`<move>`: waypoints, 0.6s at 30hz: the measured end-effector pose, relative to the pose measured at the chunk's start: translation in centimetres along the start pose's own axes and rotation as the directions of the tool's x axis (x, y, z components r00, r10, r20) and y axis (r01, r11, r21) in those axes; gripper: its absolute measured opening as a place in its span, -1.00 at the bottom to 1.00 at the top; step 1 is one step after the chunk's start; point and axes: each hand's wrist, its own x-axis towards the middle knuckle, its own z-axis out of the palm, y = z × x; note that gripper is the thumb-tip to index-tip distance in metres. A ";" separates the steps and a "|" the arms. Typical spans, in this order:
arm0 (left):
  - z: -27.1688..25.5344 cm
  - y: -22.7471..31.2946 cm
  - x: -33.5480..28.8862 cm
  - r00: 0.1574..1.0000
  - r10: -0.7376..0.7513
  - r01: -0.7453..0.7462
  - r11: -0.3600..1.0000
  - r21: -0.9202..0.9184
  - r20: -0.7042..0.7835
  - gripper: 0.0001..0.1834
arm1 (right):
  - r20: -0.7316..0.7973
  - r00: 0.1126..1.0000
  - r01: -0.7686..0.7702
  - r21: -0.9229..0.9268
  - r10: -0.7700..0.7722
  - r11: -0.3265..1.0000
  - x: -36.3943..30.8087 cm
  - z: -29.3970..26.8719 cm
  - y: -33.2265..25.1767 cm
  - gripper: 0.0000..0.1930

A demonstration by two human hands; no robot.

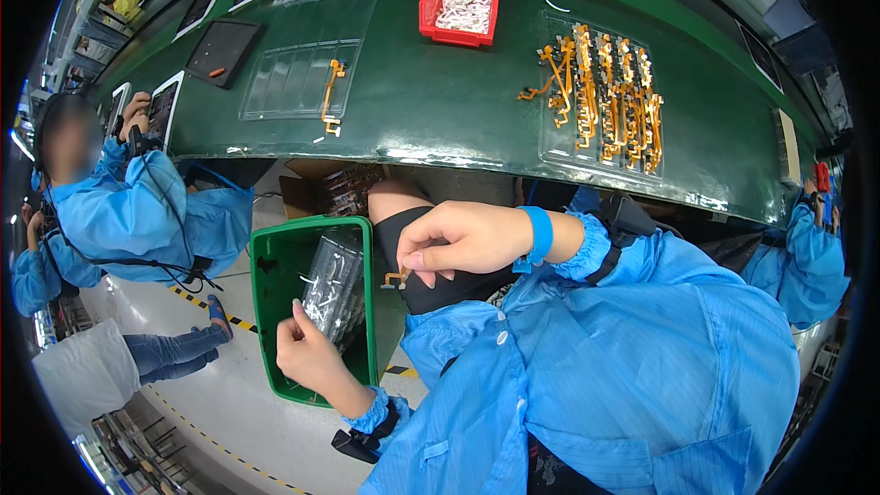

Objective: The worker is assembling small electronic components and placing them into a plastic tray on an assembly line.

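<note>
My right hand, with a blue band at the wrist, pinches one end of a small orange flex cable over my lap. To its lower left, my left hand is over the near side of a green bin. Its thumb stands up apart from the loosely curled fingers, and nothing shows between them. Inside the bin lie clear plastic trays with a few white strips on them.
On the green table, a clear tray carries rows of orange flex cables. A red box holds white strips. Another clear tray bears one orange cable. A person in blue works at the left.
</note>
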 end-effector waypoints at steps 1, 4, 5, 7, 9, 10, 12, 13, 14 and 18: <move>1.3 1.0 -0.2 0.966 0.247 -0.253 0.835 -0.489 -0.079 -0.71 | -0.017 1.000 0.000 -0.006 0.000 1.000 -0.1 -0.2 0.2 -0.77; 0.5 3.8 -2.7 0.730 0.682 -0.129 0.193 -0.973 0.039 -0.74 | -0.007 1.000 -0.023 -0.056 0.023 0.998 -0.1 -0.4 0.3 -0.75; 0.4 3.7 -2.6 0.628 0.766 -0.067 0.230 -0.971 0.139 -0.79 | -0.016 0.999 -0.036 -0.068 0.035 0.997 0.0 -0.4 0.2 -0.74; 0.8 3.7 -2.5 0.515 0.815 0.097 0.253 -0.963 0.266 -0.81 | -0.031 0.999 -0.044 -0.086 0.041 0.995 0.0 -0.6 -0.1 -0.73; 0.5 4.4 -2.5 0.505 0.824 0.090 0.247 -0.965 0.258 -0.82 | -0.059 0.994 -0.098 -0.159 0.090 0.982 0.0 -0.9 -0.5 -0.73; 0.2 4.7 -2.3 0.532 0.811 0.101 0.224 -0.969 0.243 -0.84 | -0.066 0.994 -0.096 -0.163 0.086 0.982 -0.2 -1.2 -1.0 -0.73; -0.3 5.2 -2.0 0.556 0.802 0.106 0.195 -0.975 0.220 -0.85 | -0.036 0.999 -0.035 -0.443 0.021 0.896 -0.9 -2.0 -2.0 -0.75; -0.4 5.4 -1.8 0.556 0.807 0.134 0.150 -0.980 0.199 -0.85 | -0.046 0.998 0.023 -0.499 -0.052 0.866 -1.3 -2.2 -1.8 -0.74; -0.7 5.7 -1.5 0.559 0.811 0.159 0.099 -0.982 0.172 -0.84 | -0.046 0.997 0.029 -0.510 -0.061 0.860 -1.4 -2.4 -1.4 -0.74; -1.4 7.7 -1.1 0.595 0.793 0.098 0.087 -0.991 0.128 -0.85 | -0.141 0.981 0.037 -0.546 -0.135 0.837 -1.3 -3.2 -1.2 -0.71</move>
